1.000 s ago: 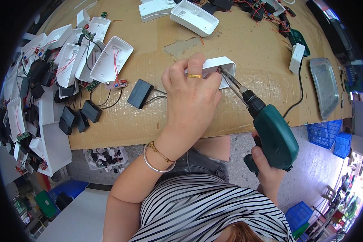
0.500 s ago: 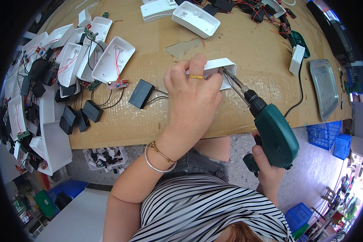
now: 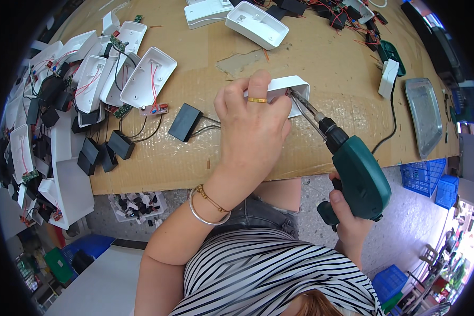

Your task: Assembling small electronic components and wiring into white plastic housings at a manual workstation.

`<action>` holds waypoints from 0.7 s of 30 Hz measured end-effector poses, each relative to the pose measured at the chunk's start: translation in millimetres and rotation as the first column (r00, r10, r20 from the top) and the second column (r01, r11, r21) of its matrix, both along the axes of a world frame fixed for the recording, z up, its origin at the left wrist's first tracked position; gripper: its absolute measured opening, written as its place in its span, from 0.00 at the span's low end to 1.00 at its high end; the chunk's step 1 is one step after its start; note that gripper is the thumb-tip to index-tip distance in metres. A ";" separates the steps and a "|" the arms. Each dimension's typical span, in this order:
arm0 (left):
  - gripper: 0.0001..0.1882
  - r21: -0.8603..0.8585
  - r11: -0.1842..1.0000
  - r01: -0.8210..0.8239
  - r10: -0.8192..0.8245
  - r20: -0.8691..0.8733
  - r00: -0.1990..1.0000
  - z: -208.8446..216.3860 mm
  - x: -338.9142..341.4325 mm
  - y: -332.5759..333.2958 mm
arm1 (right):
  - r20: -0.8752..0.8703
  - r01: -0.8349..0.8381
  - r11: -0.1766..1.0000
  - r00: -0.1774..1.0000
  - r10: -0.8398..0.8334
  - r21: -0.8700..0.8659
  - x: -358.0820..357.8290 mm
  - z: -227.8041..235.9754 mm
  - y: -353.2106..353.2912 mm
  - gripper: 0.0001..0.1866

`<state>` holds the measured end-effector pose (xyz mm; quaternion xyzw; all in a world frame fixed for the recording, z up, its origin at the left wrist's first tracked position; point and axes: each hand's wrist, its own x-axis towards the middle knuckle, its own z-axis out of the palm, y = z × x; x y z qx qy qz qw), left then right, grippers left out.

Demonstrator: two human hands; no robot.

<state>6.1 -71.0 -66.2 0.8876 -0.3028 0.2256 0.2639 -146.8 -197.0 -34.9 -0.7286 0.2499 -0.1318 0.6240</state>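
Note:
My left hand (image 3: 252,129) is closed over a white plastic housing (image 3: 294,82) at the middle of the table, fingers curled on its near side and hiding much of it. My right hand (image 3: 350,227) grips the handle of a dark green soldering gun (image 3: 361,171). The gun's metal tip and a thin feed tube reach into the open housing beside my left fingers. What the tip touches inside is too small to make out. Left of my left hand lies a black rectangular block (image 3: 185,122), its dark wires running under the hand.
White housings with circuit boards and red wires pile up at the left, near one open housing (image 3: 148,76). Another housing (image 3: 257,25) sits at the far side. On the right lie a metal tray (image 3: 423,118) and a white plug-like block (image 3: 388,78) with a black cord.

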 end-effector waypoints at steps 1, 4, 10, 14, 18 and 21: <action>0.11 0.003 1.000 0.001 -0.001 -0.009 1.000 0.8 -0.1 0.2 | 0.021 -0.007 1.000 1.000 0.007 0.001 0.0 0.3 -0.5 0.22; 0.11 -0.001 1.000 0.001 -0.001 -0.002 1.000 1.5 0.1 0.9 | 0.034 -0.024 1.000 0.999 0.024 0.008 -1.5 -0.8 -2.3 0.18; 0.10 0.007 1.000 -0.010 0.010 0.012 1.000 0.3 0.6 0.3 | 0.000 -0.025 1.000 1.000 0.025 0.002 -0.2 2.0 -1.2 0.22; 0.10 0.002 1.000 -0.005 0.005 0.005 1.000 0.4 0.8 0.1 | -0.073 0.006 0.999 0.997 -0.003 0.031 -0.7 4.2 0.3 0.27; 0.10 -0.003 1.000 -0.007 0.007 0.011 1.000 0.1 0.6 1.0 | 0.005 -0.037 0.999 0.999 0.037 0.016 -3.0 1.5 -0.7 0.28; 0.10 -0.005 1.000 -0.002 0.002 0.013 1.000 -0.2 0.4 1.8 | 0.016 -0.032 0.999 0.999 0.032 -0.009 -8.5 1.4 1.3 0.28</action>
